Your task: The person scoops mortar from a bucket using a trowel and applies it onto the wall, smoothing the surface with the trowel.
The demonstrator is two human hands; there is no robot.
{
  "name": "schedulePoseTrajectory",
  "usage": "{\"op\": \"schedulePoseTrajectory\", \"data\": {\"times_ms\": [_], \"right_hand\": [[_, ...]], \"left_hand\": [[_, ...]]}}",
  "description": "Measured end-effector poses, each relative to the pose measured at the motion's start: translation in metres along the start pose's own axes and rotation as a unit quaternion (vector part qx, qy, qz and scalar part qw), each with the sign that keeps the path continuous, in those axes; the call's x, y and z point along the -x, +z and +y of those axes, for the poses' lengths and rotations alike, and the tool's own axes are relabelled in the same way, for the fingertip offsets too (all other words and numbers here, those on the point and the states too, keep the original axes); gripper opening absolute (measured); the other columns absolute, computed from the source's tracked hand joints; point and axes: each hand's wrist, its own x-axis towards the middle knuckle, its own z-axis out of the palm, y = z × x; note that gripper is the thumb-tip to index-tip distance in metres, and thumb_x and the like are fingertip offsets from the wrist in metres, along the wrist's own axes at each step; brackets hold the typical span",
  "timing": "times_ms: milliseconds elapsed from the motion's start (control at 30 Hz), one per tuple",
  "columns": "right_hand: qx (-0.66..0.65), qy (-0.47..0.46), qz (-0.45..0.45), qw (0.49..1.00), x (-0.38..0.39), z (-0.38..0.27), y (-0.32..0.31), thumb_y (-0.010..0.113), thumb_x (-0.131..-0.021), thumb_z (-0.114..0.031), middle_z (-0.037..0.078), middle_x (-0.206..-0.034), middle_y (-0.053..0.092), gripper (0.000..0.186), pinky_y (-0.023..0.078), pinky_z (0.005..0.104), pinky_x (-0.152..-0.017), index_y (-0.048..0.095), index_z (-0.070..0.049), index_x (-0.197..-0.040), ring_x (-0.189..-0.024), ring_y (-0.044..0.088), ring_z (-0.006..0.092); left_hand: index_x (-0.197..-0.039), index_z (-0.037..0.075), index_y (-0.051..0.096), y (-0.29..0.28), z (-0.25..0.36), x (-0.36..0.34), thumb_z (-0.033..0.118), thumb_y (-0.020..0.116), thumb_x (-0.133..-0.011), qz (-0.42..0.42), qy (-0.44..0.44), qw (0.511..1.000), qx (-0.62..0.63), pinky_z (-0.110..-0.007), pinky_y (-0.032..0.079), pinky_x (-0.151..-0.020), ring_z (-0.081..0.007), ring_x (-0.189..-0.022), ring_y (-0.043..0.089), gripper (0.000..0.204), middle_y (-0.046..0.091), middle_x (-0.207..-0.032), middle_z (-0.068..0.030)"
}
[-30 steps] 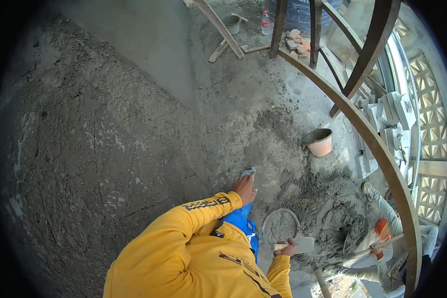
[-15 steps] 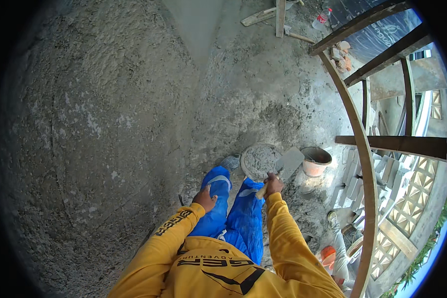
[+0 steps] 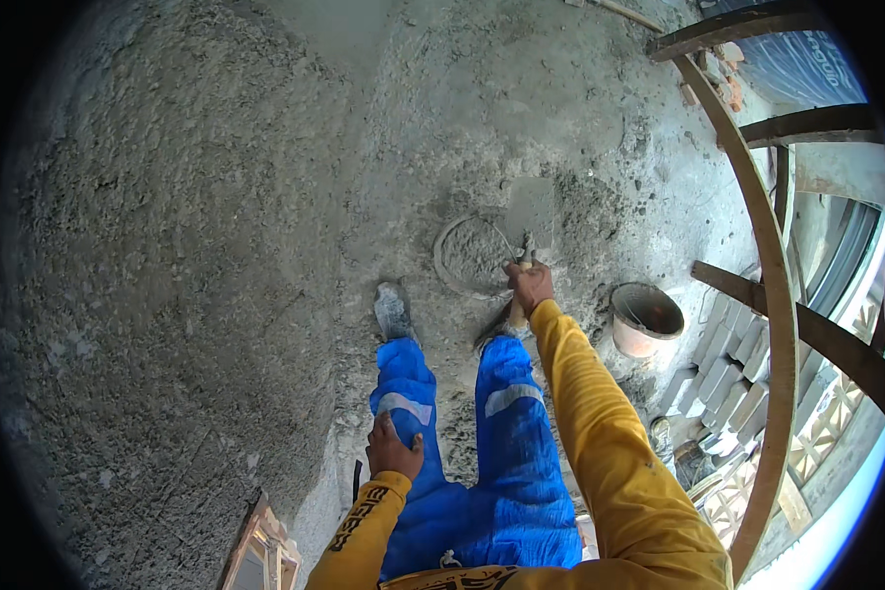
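Note:
My right hand [image 3: 531, 284] grips the handle of a trowel, whose flat rectangular blade [image 3: 532, 208] reaches forward past the rim of a round container [image 3: 443, 264]. Wet grey mortar [image 3: 480, 253] fills that container, which stands on the ground just ahead of my feet. My left hand [image 3: 394, 449] lies on the left leg of my blue trousers [image 3: 406, 379] near the knee, fingers stretched out and holding nothing.
A rough plastered wall [image 3: 186, 256] rises on the left. Right of the mortar stands a bucket [image 3: 646, 322]. Beyond it are stacked grey blocks [image 3: 732, 379] and wooden scaffold poles [image 3: 779, 324]. Broken bricks [image 3: 723, 74] lie far right; a wooden frame [image 3: 263, 553] leans at lower left.
My right hand and the trowel have reached forward, away from my body, with the blade now beyond the mortar container. My left hand stays on my leg. The view has shifted.

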Motion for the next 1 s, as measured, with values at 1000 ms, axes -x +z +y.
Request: {"op": "schedulePoseTrajectory", "data": {"times_ms": [1000], "right_hand": [[0.192, -0.016, 0.006, 0.981, -0.07, 0.1, 0.11, 0.059, -0.089, -0.04, 0.032, -0.104, 0.064, 0.048, 0.048, 0.0445, -0.092, 0.064, 0.002, -0.11, -0.104, 0.06, 0.0461]], "left_hand": [[-0.138, -0.004, 0.043, -0.054, -0.033, -0.068, 0.027, 0.063, -0.082, 0.037, 0.108, 0.993, 0.013, -0.045, 0.043, -0.1, -0.0381, -0.119, 0.053, 0.067, 0.052, -0.135, -0.0235]]}}
